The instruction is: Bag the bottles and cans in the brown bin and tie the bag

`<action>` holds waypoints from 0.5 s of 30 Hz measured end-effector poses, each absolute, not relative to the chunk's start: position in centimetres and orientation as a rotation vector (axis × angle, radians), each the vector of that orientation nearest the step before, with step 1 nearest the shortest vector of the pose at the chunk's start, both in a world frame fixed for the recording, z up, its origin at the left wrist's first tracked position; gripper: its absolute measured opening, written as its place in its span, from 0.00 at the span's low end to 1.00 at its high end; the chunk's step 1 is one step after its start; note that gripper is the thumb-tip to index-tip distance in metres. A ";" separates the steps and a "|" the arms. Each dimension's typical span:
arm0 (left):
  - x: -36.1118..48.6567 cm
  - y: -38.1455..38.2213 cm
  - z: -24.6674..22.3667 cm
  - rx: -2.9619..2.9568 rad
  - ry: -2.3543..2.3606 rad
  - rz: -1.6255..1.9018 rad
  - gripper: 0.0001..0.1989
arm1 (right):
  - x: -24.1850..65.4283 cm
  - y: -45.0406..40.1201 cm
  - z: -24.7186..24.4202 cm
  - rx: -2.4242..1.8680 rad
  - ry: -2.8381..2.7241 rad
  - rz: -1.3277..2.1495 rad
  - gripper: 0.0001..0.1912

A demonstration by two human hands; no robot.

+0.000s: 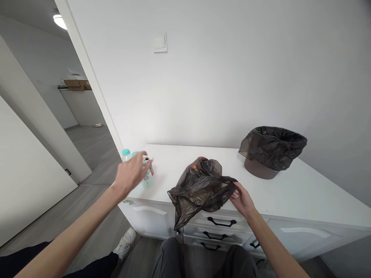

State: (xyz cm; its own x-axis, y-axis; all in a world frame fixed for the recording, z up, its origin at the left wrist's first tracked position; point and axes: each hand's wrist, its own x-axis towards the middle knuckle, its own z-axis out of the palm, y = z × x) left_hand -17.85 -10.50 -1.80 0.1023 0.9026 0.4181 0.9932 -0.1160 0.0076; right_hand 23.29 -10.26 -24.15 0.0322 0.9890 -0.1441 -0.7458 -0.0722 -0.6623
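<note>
My left hand [131,173] is over the left end of the white cabinet top, fingers apart and slightly blurred. Close to its fingertips is a can [151,170], its top showing between them; whether they touch it I cannot tell. Beside it stand clear plastic bottles, one with a turquoise cap [125,152], partly hidden by the hand. A label and pale green bottle body [147,181] show below my fingers. My right hand [242,199] pinches the rim of a dark, see-through garbage bag [199,189], which lies crumpled at the cabinet's front edge with something orange-brown inside.
A brownish bin [261,169] lined with another dark bag [275,148] stands at the right on the cabinet top [307,197]. Drawers with black handles [222,222] are below. At lower left are another person's dark trouser leg and white shoe [125,244]. A doorway opens left.
</note>
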 end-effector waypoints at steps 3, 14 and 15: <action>-13.0 -14.4 -4.3 -2.582 -1.542 -0.562 0.16 | 23.3 -10.3 -24.2 -0.677 -0.447 1.517 0.26; -1.2 -10.9 -13.2 -3.013 -1.659 -0.076 0.27 | 23.4 -10.0 -24.0 -0.637 -0.480 1.505 0.25; -1.4 -10.2 -13.3 -3.023 -1.680 0.020 0.28 | 23.3 -9.9 -23.9 -0.632 -0.485 1.504 0.25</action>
State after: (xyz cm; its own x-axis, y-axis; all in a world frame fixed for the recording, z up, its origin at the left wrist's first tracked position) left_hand -1.41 -10.19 -13.29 0.5395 0.8264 -0.1611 0.8300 -0.4898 0.2668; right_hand 23.31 -9.91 -23.92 0.0246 0.9958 -0.0885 -0.7566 -0.0393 -0.6527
